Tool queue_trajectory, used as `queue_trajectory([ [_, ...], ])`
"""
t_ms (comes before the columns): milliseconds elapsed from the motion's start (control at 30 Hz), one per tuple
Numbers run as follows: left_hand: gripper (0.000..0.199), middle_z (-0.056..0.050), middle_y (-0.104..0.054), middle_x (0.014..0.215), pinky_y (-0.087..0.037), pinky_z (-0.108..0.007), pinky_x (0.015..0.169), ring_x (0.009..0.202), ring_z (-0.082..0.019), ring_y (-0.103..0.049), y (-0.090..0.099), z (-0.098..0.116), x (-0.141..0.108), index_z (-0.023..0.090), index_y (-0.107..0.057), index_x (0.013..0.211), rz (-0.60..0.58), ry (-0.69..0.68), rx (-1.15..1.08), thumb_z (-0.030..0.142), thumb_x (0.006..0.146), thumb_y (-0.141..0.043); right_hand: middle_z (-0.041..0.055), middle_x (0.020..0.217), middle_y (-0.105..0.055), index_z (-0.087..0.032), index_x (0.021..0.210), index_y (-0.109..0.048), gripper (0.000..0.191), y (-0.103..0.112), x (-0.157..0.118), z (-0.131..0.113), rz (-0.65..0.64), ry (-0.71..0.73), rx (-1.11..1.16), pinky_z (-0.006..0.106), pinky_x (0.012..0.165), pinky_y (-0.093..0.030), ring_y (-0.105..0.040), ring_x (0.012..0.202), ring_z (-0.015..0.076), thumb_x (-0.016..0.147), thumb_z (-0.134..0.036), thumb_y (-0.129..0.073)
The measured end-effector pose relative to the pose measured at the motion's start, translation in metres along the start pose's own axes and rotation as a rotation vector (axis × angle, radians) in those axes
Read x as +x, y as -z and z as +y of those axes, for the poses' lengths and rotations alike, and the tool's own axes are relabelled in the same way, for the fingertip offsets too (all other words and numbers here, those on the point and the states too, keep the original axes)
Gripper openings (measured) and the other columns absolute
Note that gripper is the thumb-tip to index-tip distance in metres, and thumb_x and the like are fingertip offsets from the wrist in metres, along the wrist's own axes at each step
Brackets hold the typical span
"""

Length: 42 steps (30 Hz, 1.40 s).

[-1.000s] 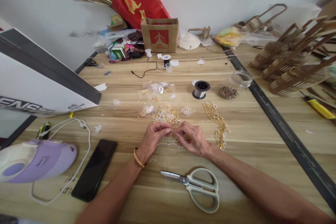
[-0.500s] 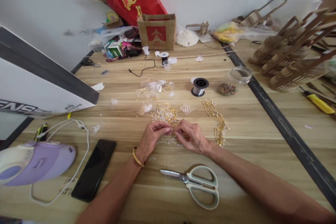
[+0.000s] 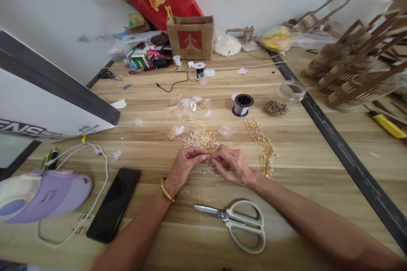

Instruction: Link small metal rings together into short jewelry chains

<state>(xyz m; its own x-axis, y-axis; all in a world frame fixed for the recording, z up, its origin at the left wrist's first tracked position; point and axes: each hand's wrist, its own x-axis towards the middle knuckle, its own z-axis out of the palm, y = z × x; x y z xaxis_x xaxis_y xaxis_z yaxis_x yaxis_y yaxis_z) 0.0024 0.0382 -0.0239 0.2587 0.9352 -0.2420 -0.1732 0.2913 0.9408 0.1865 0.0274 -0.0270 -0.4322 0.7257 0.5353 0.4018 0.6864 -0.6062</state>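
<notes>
My left hand (image 3: pixel 188 162) and my right hand (image 3: pixel 232 164) meet fingertip to fingertip over the table, both pinched closed. Whatever sits between the fingertips is too small to make out. A thin silver chain strand (image 3: pixel 202 172) lies just below the fingers, partly covered by my right hand. Right behind the hands spreads a pile of small gold and silver beads (image 3: pixel 199 136). Several gold chains (image 3: pixel 261 144) lie to the right of my right hand. White-handled scissors (image 3: pixel 244 224) rest nearer to me, blades pointing left.
A wire spool (image 3: pixel 243 105) and a jar of beads (image 3: pixel 280 103) stand behind the pile. Small plastic bags (image 3: pixel 189 106) lie farther back. On the left are a black phone (image 3: pixel 113 205), a purple device (image 3: pixel 54 194) with a white cable, and a large box (image 3: pixel 57 106).
Both hands keep nearly the same place and pinch, with the fingertips slightly closer together. The view has shifted very slightly; the things on the table stay put.
</notes>
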Motion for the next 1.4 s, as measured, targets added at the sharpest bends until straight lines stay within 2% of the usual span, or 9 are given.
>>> queue_trajectory([
  [500, 0.014, -0.002, -0.071, 0.069, -0.049, -0.022, 0.068, 0.065, -0.012, -0.063, -0.0004, 0.0022, 0.0002, 0.014, -0.072, 0.074, 0.036, -0.012, -0.021, 0.018, 0.062, -0.078, 0.0015, 0.07, -0.054, -0.017, 0.088, -0.056, 0.007, -0.0005, -0.0008, 0.0008, -0.012, -0.004, -0.012, 0.023, 0.053, -0.038, -0.049, 0.057, 0.0111, 0.088, -0.018, -0.049],
  [1400, 0.014, -0.003, -0.072, 0.073, -0.049, -0.026, 0.073, 0.071, -0.015, -0.064, 0.0004, 0.0026, -0.0021, 0.014, -0.071, 0.076, 0.017, -0.026, 0.041, 0.021, 0.065, -0.076, 0.0024, 0.072, -0.057, -0.019, 0.088, -0.055, 0.005, -0.0032, -0.0024, 0.0044, -0.015, -0.003, 0.016, 0.024, 0.057, -0.042, -0.053, 0.061, 0.0126, 0.088, -0.018, -0.049],
])
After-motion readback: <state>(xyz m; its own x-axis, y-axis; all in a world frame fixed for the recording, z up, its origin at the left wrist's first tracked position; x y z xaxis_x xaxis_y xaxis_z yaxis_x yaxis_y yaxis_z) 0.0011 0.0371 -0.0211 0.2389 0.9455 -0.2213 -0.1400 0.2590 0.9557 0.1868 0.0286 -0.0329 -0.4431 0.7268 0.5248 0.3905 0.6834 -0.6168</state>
